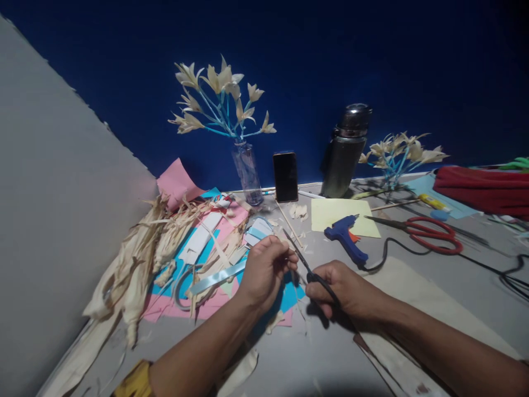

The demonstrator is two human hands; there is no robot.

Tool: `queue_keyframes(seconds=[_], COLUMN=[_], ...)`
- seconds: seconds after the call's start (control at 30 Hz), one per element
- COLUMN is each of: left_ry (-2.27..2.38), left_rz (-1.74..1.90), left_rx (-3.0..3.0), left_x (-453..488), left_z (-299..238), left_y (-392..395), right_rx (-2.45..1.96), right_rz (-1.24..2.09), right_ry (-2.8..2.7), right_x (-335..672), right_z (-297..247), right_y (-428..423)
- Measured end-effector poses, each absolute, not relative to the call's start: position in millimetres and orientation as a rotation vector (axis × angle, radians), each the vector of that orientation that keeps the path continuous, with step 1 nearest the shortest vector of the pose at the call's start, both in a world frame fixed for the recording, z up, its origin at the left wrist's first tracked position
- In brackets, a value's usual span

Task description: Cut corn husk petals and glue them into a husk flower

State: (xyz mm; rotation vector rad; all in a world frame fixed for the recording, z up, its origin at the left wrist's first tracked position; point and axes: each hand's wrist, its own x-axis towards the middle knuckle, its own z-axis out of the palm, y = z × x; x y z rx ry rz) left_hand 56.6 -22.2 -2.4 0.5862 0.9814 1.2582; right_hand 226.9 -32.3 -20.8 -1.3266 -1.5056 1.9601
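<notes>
My right hand [343, 289] is closed around the black handles of small scissors [308, 270], whose blades point up and left toward my left hand. My left hand [266, 267] is closed in a pinch on a thin pale strip of dried husk [289, 255] right at the scissor blades. Both hands hover over blue and pink paper sheets [289, 298] on the grey table. Dried corn husks [136, 259] lie heaped to the left of my left hand.
A blue glue gun [345, 237] with a black cord lies on yellow paper [330, 212]. Red scissors [430, 231] lie to the right. At the back stand a bottle of husk flowers [246, 168], a phone [285, 176], a metal flask [345, 151], more flowers [399, 151] and red cloth [483, 187].
</notes>
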Motion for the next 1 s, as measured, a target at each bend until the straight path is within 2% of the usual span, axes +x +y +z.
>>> queue_keyframes(seconds=[0.37,0.63,1.0], left_ry=[1.003,1.084,0.92], left_rz=[1.055,0.986,0.868], left_rx=[0.794,0.933,1.127], left_x=[62,69,63], left_z=[-3,-8,-7], left_y=[-30,-37,-34], right_rx=[-1.106,-0.988,-0.859], right_rz=[1.766,1.713,1.82], right_ry=[-1.03,-1.01,-0.889], right_x=[230,230,229], right_z=[-26,-27,-24], right_y=[-24,-25,-26])
